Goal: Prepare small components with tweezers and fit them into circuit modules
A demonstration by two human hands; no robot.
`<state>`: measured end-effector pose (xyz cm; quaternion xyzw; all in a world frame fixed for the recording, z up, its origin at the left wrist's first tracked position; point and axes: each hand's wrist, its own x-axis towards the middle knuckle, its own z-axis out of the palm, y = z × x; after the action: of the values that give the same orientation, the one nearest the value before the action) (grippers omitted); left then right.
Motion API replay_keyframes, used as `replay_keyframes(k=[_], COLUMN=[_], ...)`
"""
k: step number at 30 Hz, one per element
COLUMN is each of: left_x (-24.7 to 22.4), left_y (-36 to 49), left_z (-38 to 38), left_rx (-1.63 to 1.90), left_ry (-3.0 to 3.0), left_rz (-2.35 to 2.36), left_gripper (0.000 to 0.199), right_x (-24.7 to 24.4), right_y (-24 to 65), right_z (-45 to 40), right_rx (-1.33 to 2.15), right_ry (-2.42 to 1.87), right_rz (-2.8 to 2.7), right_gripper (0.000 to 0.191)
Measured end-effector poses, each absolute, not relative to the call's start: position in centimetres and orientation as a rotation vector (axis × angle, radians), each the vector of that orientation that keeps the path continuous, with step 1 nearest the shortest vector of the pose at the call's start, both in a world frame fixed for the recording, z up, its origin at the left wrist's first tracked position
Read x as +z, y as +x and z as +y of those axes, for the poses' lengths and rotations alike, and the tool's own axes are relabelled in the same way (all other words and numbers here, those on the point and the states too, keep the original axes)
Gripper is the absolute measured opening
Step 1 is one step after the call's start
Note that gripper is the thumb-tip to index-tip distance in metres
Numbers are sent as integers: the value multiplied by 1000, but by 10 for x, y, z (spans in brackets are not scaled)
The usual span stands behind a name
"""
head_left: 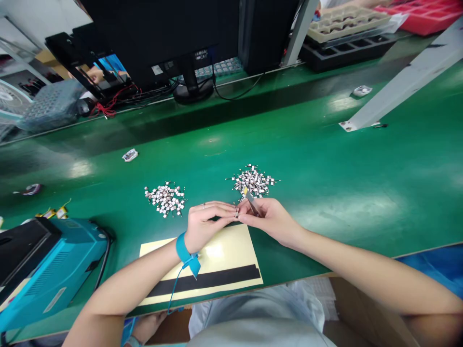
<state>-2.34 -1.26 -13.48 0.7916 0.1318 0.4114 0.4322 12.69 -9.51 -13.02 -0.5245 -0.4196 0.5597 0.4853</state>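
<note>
My left hand (pixel 211 220) wears a blue wrist strap (pixel 184 248). Its thumb and fingers pinch a tiny component with a thin lead (pixel 236 214). Against the same part rest the thumb and fingertips of my right hand (pixel 277 219), which also grips metal tweezers (pixel 254 205) with a yellow mark near the upper end. Just beyond the right hand lies a pile of small white-and-dark components (pixel 253 180). Farther left is a second pile of similar parts (pixel 165 198). Below my hands lies a yellow sheet (pixel 231 246) with a black strip (pixel 217 279) along it.
A teal-and-black machine (pixel 72 262) stands at the left on the green table (pixel 325 173). A monitor (pixel 173 43) is at the back. A metal post (pixel 394 82) meets the table at right, near stacked trays (pixel 347 36). Small wrapped bundles (pixel 130 154) lie about.
</note>
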Motion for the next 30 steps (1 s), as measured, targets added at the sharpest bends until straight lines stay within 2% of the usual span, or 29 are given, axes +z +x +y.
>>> replay_keyframes(k=[6,11,14,18,23,26,30], left_x=[-139,-134,-115,-89,-93,-101,-102], left_y=[-23,-23,-33,-54,-65,-63,-59], left_z=[-16,-12,11,55,79,79,75], left_rx=[1040,922,701,280,-439,-580,-573], left_ry=[2009,2126,2435,2795,2874,2893,2924], left_rz=[305,276,341,718,1057,1101,1073], left_gripper=[12,8,14,14,16,18,18], right_x=[-132,-137,-137,-132,-121,-117,-118], right_y=[122,124,141,164,156,145,135], right_z=[-95,-93,-89,-89,-105,-116,-123], right_rx=[1355,1311,1152,842,987,1112,1185], right_ry=[-1252,-1205,-1378,-1686,-1726,-1629,-1532], right_rz=[-963,-876,-1012,-1398,-2019,-2226,-2345], right_gripper=[22,28,28,21,9,9,23])
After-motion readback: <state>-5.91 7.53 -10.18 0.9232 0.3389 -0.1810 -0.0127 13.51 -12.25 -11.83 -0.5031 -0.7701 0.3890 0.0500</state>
